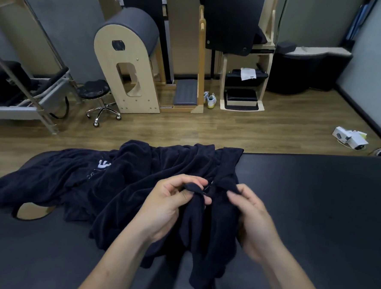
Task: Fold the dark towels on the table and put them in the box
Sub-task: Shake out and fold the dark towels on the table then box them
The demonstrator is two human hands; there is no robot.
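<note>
left hand pinches bunched edge of dark towel, fingers curled round fold. right hand grips neighbouring fold of same towel, just beside left hand. towel lies crumpled across black worktop, spread to left, part hanging over near edge between forearms; white logo shows on cloth. beyond worktop: wooden floor, rolling stool, pale shoes, white box on floor at right.

Single head-worn view looks forward and down, close above the table.
</note>
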